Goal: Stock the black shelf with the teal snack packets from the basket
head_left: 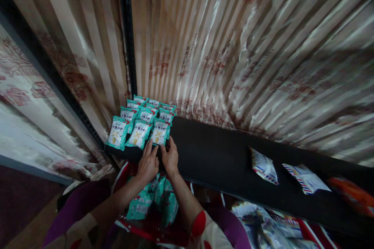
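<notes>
Teal-and-white snack bags stand in rows on a black shelf (210, 148), at its left end. The front right snack bag (161, 131) leans back on the one behind it. My left hand (148, 165) is open, with its fingers stretched out at that bag's lower left edge. At its lower right corner is my right hand (170, 158), open, thumb and fingers apart. To the left stand the front middle snack bag (139, 133) and the front left snack bag (117, 132). Whether the fingertips press on the bag is hard to see.
Below my hands a red basket (172, 237) holds more teal snack bags (140, 204). Further right on the shelf lie two white striped packets (264, 166) and an orange packet (353, 194). More packets (269, 225) fill a container underneath. Behind hangs a pleated curtain (204, 46); a dark post (128, 31) stands at left.
</notes>
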Motion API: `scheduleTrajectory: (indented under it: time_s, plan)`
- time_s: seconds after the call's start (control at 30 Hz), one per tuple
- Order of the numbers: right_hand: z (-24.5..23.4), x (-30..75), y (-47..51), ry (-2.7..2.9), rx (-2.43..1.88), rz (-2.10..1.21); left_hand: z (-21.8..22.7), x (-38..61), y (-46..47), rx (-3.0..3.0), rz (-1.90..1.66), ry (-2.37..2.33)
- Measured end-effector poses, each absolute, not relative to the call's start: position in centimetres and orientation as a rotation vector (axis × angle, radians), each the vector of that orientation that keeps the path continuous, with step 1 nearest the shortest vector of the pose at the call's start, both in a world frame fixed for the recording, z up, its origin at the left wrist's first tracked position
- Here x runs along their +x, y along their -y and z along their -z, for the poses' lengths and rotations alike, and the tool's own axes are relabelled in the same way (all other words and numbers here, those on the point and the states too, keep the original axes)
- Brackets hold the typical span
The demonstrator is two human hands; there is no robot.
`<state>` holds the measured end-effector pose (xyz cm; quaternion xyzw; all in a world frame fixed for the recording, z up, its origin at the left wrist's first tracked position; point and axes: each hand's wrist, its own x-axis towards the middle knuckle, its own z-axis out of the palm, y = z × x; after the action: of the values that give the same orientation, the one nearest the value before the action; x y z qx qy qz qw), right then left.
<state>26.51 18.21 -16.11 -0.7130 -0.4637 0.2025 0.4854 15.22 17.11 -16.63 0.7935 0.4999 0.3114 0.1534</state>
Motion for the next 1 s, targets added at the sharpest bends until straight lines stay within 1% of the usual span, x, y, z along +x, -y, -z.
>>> scheduleTrajectory:
  time_s: [0.13,0.53,0.8,0.87,1.0]
  plan:
    - [15.6,26.6,-17.4,1.098,-1.779,-0.486,16.8,15.4,-16.2,2.266,-0.933,-1.423]
    - [15.1,26.7,-14.6,1.153,-1.783,-0.548,15.8,15.0,-13.7,2.224,-0.799,-1.459]
    - [14.2,27.2,-13.7,1.113,-1.698,-0.509,14.6,15.1,-12.0,2.267,-0.850,-1.310]
    - [14.8,27.1,-12.2,1.055,-1.644,-0.540,14.8,15.1,-11.0,2.275,-0.786,-1.255]
    - [17.1,26.7,-7.7,0.879,-1.541,-0.648,16.1,15.1,-8.5,2.254,-0.542,-1.172]
